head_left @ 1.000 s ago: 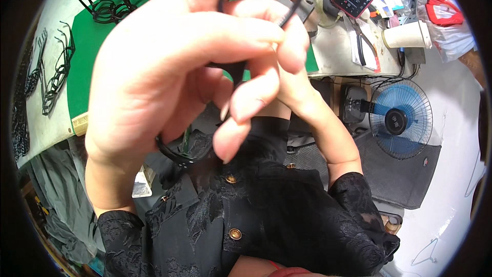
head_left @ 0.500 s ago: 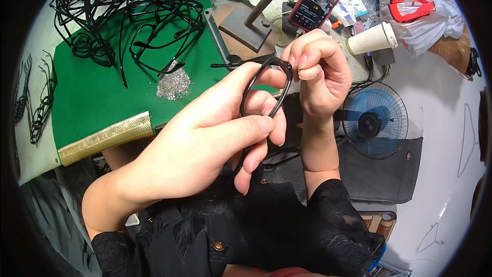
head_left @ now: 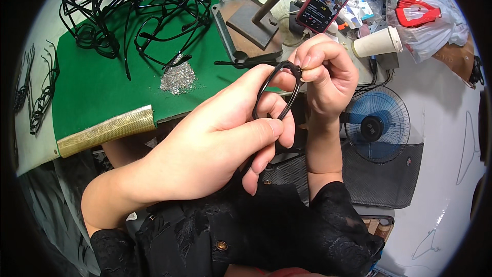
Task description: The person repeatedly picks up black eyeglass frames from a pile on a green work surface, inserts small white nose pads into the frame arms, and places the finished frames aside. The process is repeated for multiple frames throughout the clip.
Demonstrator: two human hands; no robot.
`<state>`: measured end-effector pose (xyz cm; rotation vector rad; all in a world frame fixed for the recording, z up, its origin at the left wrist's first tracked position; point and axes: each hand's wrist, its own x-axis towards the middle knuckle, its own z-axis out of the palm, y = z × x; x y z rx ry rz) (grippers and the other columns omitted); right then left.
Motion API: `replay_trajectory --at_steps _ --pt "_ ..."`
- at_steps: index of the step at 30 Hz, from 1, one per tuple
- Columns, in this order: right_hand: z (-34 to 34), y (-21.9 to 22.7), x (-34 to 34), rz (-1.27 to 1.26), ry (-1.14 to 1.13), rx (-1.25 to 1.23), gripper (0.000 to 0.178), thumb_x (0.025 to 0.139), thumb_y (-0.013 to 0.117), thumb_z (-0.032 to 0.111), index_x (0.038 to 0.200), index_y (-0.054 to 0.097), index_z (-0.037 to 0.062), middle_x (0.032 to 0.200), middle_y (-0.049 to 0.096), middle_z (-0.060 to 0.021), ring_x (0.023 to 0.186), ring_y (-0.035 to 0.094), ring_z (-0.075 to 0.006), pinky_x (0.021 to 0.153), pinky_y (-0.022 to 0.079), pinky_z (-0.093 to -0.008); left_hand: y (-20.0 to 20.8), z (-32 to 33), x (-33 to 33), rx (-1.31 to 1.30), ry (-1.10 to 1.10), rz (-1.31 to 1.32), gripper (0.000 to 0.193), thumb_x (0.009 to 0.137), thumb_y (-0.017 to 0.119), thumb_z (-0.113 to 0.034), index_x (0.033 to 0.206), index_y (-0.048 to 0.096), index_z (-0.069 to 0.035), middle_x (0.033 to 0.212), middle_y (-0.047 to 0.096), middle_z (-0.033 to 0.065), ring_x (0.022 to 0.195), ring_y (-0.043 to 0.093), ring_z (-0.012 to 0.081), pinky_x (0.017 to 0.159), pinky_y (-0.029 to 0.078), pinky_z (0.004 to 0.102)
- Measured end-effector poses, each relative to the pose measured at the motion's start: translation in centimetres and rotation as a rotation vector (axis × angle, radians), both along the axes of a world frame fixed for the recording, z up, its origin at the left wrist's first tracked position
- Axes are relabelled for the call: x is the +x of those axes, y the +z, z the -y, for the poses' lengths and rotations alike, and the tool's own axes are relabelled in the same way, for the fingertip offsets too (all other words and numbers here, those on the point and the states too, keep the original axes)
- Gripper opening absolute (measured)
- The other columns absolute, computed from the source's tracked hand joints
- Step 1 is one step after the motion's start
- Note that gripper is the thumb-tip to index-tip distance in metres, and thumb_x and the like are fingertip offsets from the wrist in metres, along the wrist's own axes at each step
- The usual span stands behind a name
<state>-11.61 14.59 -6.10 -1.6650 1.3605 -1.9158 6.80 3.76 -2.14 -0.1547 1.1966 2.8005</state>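
Observation:
My left hand [head_left: 205, 146] is closed around a black eyeglass frame [head_left: 295, 94], with the thumb pressed on the lower rim and the other fingers behind it. One temple sticks out to the left above my knuckles. At the frame's upper right corner, my right hand [head_left: 330, 79] pinches thumb and fingertips together by the hinge. Whatever tiny thing sits between those fingertips is too small to name. Left of my hands, a heap of tiny shiny metal pieces [head_left: 178, 79] lies on the green mat [head_left: 97, 97].
Many black eyeglass frames [head_left: 159, 28] are tangled at the far left, with several more [head_left: 43, 97] at the left edge. A metal stand [head_left: 253, 31], a phone [head_left: 326, 1], a white cup [head_left: 376, 42] and a plastic bag [head_left: 430, 20] stand beyond. A blue fan [head_left: 376, 125] is at right.
Both hands and the eyeglass frame have shifted slightly right in the picture, and the background has shifted a little too. The grip and the pinch at the hinge look the same.

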Motion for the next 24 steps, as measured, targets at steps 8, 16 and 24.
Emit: replay_trajectory --at_steps 8,16,24 --pt "0.3 0.3 -0.5 0.112 -0.038 -0.005 0.016 0.085 0.066 0.007 0.088 0.056 -0.0042 0.080 0.059 -0.0093 0.071 0.059 -0.0136 0.065 0.048 -0.0228 -0.1 0.0 -1.1 -0.020 0.051 -0.038 0.040 0.093 0.047 -0.009 0.129 0.032 0.001 0.087 0.052 0.0104 0.058 0.051 0.0108 0.042 0.047 0.0221" --pt "1.2 -0.5 -1.0 0.221 -0.208 -0.019 0.014 0.092 0.060 0.013 0.095 0.053 0.0010 0.076 0.058 -0.0024 0.065 0.055 -0.0083 0.057 0.038 -0.0184 1.9 2.4 -6.6 -0.287 0.436 -0.127 0.038 0.092 0.050 -0.013 0.123 0.037 0.005 0.087 0.057 0.0078 0.061 0.053 0.0105 0.044 0.046 0.0225" --pt "-0.5 -1.3 -1.5 0.202 -0.299 0.072 0.013 0.093 0.058 0.016 0.091 0.055 0.0035 0.070 0.059 -0.0006 0.060 0.047 -0.0031 0.053 0.032 -0.0171 3.1 2.8 -10.0 -0.254 0.602 -0.172 0.033 0.088 0.053 -0.005 0.117 0.039 0.003 0.089 0.057 0.0116 0.067 0.054 0.0134 0.057 0.050 0.0270"
